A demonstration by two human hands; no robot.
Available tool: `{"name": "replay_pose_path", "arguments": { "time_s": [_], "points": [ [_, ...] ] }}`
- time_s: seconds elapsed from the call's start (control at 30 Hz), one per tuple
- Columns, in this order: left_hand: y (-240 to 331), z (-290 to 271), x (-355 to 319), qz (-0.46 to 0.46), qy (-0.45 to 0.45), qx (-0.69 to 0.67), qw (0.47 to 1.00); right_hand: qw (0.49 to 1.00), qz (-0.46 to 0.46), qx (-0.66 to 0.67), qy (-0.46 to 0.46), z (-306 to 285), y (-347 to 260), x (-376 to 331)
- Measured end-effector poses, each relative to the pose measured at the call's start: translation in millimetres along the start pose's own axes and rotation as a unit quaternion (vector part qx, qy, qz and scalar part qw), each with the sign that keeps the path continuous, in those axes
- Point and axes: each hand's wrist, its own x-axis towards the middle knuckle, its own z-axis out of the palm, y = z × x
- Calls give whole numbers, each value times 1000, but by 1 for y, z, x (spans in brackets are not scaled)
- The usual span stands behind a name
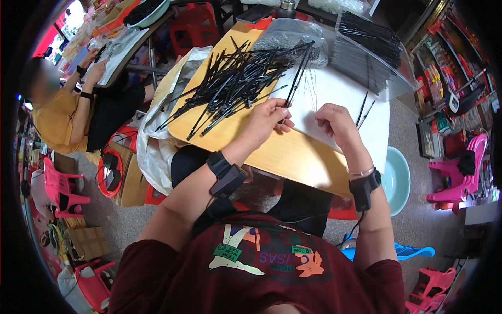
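My left hand (267, 119) is closed over the table's front part, pinching the lower end of some long, thin black sticks (299, 72) that point up and away. My right hand (337, 121) hovers to the right with its fingers curled together; whatever they may hold is too small to make out. Between the hands, a few fine thin wires (314, 89) show against a white sheet (334, 86). To the left of my left hand lies a big tangled heap of thin black sticks (230, 83). Two more black sticks (362, 111) lie apart on the white sheet.
The wooden tabletop (308, 162) also bears a clear plastic bag (293, 39) of fine pieces and a clear bin (361, 60) with black sticks on top. A light blue basin (397, 180) stands at right. Another person (60, 112) sits working at left.
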Motion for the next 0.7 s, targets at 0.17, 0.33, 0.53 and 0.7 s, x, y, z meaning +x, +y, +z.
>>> {"name": "replay_pose_path", "arguments": {
  "time_s": [0.17, 0.33, 0.53, 0.7],
  "points": [
    [0, 1, 3, 14, 13, -3, 1000, 993, -36, -39, 102, -3, 1, -17],
    [4, 1, 3, 0, -10, 15, 1000, 990, -44, 61, 115, -13, 5, -12],
    [1, 1, 4, 28, -6, -14, 999, 904, -209, -262, 264, -1, 5, -12],
    [3, 2, 3, 29, -9, -5, 1000, 947, -183, 41, 261, -13, 2, -5]
  ]
}}
